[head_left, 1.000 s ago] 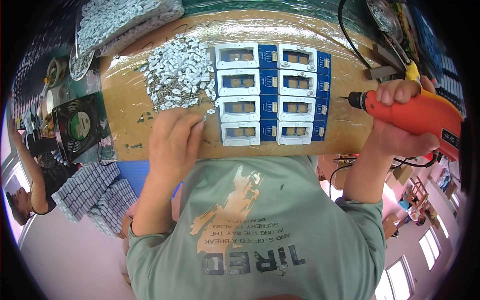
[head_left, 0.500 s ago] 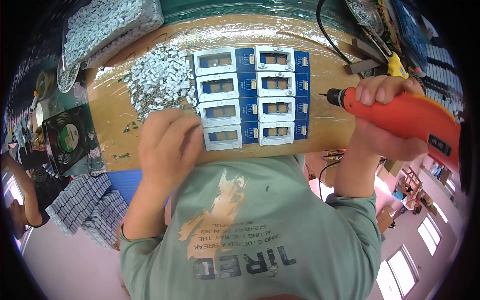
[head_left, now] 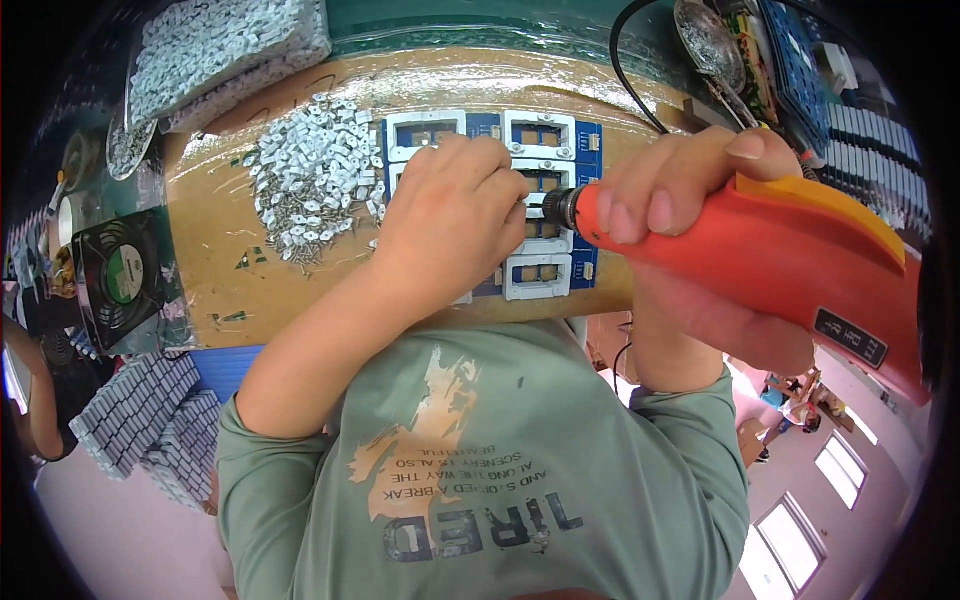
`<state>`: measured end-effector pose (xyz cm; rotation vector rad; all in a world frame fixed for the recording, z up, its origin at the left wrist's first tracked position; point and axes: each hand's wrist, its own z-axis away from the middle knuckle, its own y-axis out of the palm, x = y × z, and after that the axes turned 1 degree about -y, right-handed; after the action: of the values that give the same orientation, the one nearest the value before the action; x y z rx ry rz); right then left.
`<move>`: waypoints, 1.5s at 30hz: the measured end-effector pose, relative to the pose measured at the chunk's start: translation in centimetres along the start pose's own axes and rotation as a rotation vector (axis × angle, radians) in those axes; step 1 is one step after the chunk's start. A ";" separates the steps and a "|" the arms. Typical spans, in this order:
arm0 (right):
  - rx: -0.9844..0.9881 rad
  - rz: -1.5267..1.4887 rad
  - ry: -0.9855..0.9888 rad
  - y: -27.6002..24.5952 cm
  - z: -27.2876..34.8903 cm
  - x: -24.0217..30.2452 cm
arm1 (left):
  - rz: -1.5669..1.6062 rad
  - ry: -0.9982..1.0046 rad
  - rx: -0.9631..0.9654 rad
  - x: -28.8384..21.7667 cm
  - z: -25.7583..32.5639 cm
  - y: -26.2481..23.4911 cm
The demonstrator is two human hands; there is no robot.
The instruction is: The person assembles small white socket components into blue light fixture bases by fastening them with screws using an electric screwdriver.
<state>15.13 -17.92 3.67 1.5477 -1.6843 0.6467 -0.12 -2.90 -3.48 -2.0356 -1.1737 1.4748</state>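
Note:
My right hand [head_left: 690, 185] is wrapped round a red electric screwdriver [head_left: 780, 260], its black chuck pointing left over the right column of white frames [head_left: 512, 280]. My left hand [head_left: 450, 215] is closed, its bent fingertips meeting near the screwdriver's tip. Whatever they pinch is hidden. Those rectangular frames sit on blue circuit boards [head_left: 588, 270] in two columns, and my left hand covers much of the left column. Beside it lies a heap of small white plastic clips [head_left: 320, 145], with loose metal screws [head_left: 285, 210] along its near left side.
A clear bag of white clips [head_left: 230, 55] stands at the far left. A black fan [head_left: 122, 280] is at the left edge, above stacked grey-white blocks [head_left: 130, 410]. A black cable [head_left: 618, 55] curves at the far right, near a metal dish [head_left: 710, 45].
My left hand has moved right from beside the clip heap onto the frames. The screwdriver in my right hand has come left, bringing its tip to my left fingertips.

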 end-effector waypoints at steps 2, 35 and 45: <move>0.008 -0.018 0.047 -0.2 0.2 -0.2 | -0.007 -0.007 -0.011 0.0 0.0 0.1; -0.093 0.081 0.107 3.9 -1.1 -1.5 | 0.034 -0.045 -0.009 0.2 0.3 0.2; -0.401 0.233 0.206 5.1 -0.1 -1.0 | 0.043 -0.030 0.005 0.1 0.3 -0.4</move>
<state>10.16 -16.53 3.57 0.9814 -1.7224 0.5246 -0.59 -2.63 -3.36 -2.0545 -1.1428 1.5318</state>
